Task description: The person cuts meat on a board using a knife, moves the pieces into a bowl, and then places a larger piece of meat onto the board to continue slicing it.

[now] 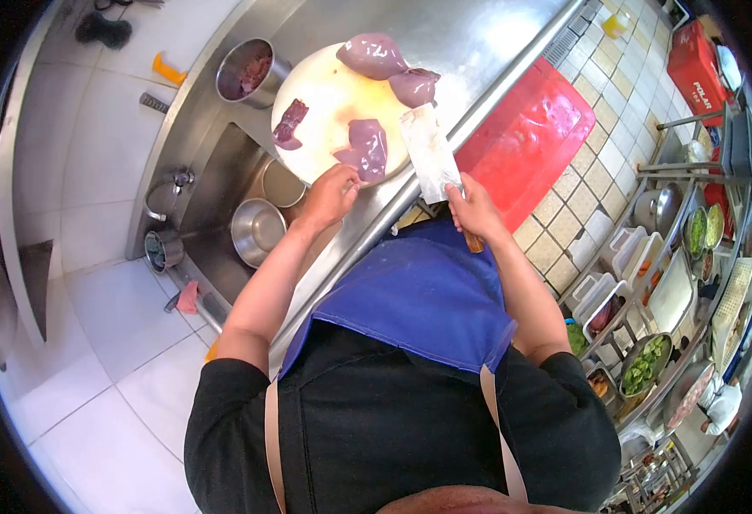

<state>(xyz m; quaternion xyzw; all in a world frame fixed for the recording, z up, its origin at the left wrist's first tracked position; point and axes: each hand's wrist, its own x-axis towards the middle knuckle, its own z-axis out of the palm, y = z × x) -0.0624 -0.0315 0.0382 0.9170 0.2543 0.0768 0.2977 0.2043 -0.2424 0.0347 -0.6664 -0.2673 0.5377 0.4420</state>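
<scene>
A white round cutting board (320,94) lies on the metal counter. My right hand (476,208) is closed round the wooden handle of a cleaver (428,150), whose wide pale blade reaches over the board's right edge. At the board's near edge my left hand (333,197) has its fingers together, touching the lower left of a piece of dark meat (367,150). Another cut piece (290,124) lies at the board's left. Two larger glossy pieces (371,56) rest at the far edge.
Beside the board stands a metal pot with meat bits (244,70). Metal bowls (258,231) sit in the sink (216,171) at left. A red container (526,141) is right of the counter. Shelves at right hold vegetables (646,364); a person (722,404) is far right.
</scene>
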